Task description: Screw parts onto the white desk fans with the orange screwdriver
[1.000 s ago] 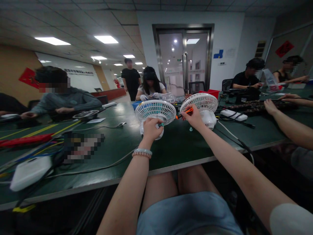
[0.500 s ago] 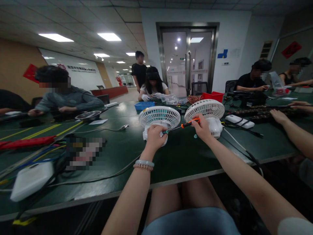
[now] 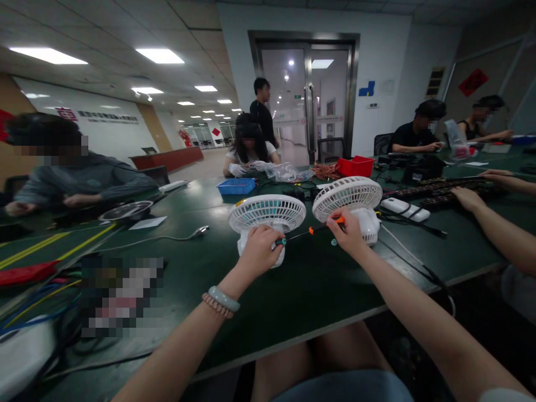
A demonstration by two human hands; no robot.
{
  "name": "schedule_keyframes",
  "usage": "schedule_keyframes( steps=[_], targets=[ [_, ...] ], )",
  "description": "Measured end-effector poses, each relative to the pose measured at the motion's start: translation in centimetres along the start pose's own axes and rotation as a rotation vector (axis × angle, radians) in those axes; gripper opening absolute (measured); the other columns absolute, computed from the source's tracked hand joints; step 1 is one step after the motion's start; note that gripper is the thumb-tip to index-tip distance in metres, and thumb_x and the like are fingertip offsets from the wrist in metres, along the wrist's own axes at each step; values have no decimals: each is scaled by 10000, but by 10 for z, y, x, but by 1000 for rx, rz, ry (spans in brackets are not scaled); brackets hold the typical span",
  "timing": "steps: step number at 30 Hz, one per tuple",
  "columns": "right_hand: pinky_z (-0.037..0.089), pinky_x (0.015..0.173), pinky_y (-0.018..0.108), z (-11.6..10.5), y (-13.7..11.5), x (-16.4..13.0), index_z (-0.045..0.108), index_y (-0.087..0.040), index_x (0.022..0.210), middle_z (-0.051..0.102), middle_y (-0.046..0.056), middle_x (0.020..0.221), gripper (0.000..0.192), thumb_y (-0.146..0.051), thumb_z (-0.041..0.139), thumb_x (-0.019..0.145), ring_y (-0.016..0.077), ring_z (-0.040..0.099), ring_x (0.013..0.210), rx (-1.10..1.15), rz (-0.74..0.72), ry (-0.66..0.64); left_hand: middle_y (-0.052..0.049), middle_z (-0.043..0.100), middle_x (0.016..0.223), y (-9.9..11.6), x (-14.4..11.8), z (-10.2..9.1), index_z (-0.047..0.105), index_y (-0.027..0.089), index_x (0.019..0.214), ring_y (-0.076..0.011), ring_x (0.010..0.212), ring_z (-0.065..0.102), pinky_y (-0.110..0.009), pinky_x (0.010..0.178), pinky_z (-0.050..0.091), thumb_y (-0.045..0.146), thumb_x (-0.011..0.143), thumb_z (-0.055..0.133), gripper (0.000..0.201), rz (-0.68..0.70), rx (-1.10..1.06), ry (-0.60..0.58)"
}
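Observation:
Two small white desk fans stand on the dark green table (image 3: 318, 290). My left hand (image 3: 259, 252) grips the base of the left fan (image 3: 267, 215), whose grille tilts upward. My right hand (image 3: 347, 233) holds an orange-handled screwdriver (image 3: 320, 228) whose shaft points left at the left fan's base. The right fan (image 3: 348, 196) stands just behind my right hand. A small teal part (image 3: 333, 242) lies on the table by my right hand.
A blue tray (image 3: 237, 186) and a red bin (image 3: 355, 166) sit farther back. A white power adapter (image 3: 405, 209) and black cables lie to the right, near another person's arm (image 3: 494, 234). Wires and a white box sit at left. Several people work around the table.
The camera has swung right and down a little, so everything sits lower in the view. Both hands keep their hold on the fan and the screwdriver.

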State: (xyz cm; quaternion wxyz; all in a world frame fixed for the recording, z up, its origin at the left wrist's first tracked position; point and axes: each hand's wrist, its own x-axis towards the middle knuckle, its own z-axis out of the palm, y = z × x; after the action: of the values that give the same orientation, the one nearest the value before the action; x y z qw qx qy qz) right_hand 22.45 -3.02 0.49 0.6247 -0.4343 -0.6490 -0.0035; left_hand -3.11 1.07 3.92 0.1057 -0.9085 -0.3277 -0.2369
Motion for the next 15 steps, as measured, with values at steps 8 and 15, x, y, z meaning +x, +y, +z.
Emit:
schedule_keyframes(
  steps=[8,15],
  targets=[
    [403,579,274,2,2,-2,502,-186,1029,552,35,858,259,-293,396,818,149,521,702,159,76,-47,-47,639,895,-7,-1,0,607,200,925,-218,926,514,-399,836,352,215,766,524,181,35,-52,12],
    [337,479,243,-3,-5,-1,503,-195,892,478,-33,583,180,-357,428,870,106,435,480,67,89,-112,-36,623,886,-6,6,-10,590,206,890,-219,931,509,-395,828,356,217,754,536,147,41,-23,-89]
  ],
)
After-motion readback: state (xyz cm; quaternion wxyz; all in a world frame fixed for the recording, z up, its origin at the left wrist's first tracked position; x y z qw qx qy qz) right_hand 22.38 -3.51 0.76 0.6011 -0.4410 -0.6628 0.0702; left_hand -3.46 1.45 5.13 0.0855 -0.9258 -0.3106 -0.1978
